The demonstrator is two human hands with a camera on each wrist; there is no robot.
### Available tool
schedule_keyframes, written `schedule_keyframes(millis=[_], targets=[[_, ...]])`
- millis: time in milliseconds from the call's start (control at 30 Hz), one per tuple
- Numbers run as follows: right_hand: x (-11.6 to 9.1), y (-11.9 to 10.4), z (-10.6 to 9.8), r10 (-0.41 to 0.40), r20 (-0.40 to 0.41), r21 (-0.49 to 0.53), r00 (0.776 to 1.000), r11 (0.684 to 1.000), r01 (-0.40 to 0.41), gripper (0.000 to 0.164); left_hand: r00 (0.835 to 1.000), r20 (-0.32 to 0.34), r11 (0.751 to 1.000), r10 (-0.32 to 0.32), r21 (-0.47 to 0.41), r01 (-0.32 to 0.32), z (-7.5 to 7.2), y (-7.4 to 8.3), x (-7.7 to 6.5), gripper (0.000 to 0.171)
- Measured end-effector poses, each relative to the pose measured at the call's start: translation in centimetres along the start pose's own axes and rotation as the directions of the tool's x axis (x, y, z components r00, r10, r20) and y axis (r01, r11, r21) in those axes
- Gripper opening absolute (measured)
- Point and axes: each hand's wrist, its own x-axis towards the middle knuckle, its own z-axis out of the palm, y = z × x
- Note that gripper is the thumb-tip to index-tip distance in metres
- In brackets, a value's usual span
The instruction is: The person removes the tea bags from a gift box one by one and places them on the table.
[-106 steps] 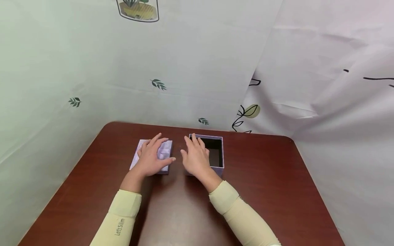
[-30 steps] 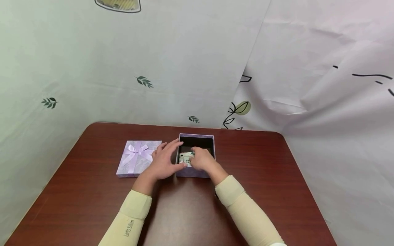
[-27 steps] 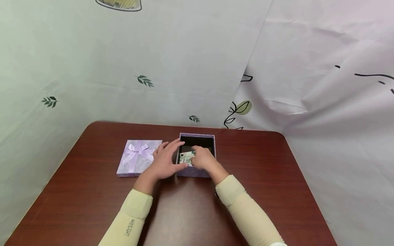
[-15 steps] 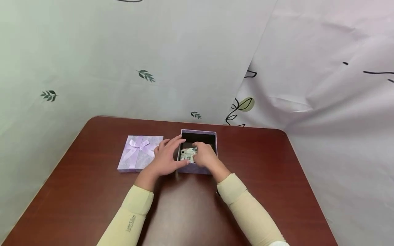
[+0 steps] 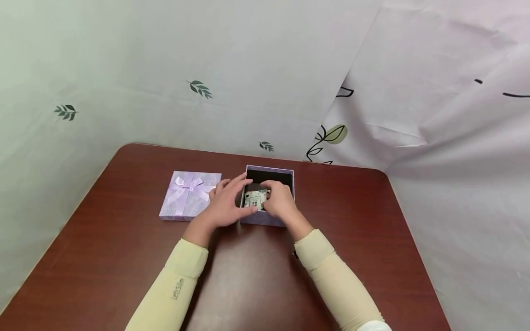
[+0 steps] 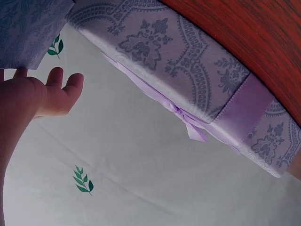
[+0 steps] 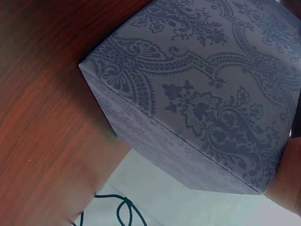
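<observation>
An uncovered purple box (image 5: 267, 218) with a dark inside stands on the table. My right hand (image 5: 280, 200) reaches into it and pinches the right end of a small pale floral-printed packet (image 5: 252, 197) between thumb and fingers. My left hand (image 5: 227, 202) is spread at the box's left side, thumb along the front rim and fingertips at the left rim. The left wrist view shows the box's patterned wall (image 6: 28, 35) at the left hand's fingers. In the right wrist view the box's outer wall (image 7: 202, 94) fills much of the picture and hides the right fingers.
Left of the box lies its purple lid (image 5: 182, 200) with a ribbon bow, close beside my left hand. Both sit on a dark red-brown wooden table (image 5: 248, 280). Behind the table hangs a pale cloth (image 5: 256, 82) with leaf prints.
Earliest, my left hand was over the lid and my right at the box's left rim. Since then, the left has come to the box and the right inside it; lately the packet's right end tilts.
</observation>
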Motion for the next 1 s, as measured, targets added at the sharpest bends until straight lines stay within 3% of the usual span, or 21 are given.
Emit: schedule_keyframes(millis=[233,433,1000], targets=[[0.14,-0.27,0.06,0.012,-0.008,0.039,1.0,0.999,-0.012,0.049,1.0,0.006,1.0,0.001,-0.012,0.0,-0.26,0.06,0.02,0.076],[0.29,-0.16,0.46,0.018,0.031,0.022,0.999,1.0,-0.019,0.041,0.999,0.027,1.0,-0.022,-0.007,0.023,-0.18,0.12,-0.02,0.076],[0.7,-0.38,0.84,0.023,0.069,-0.008,0.997,1.0,-0.022,0.046,0.999,0.031,0.999,-0.04,-0.032,0.041,-0.06,0.5,-0.29,0.076]])
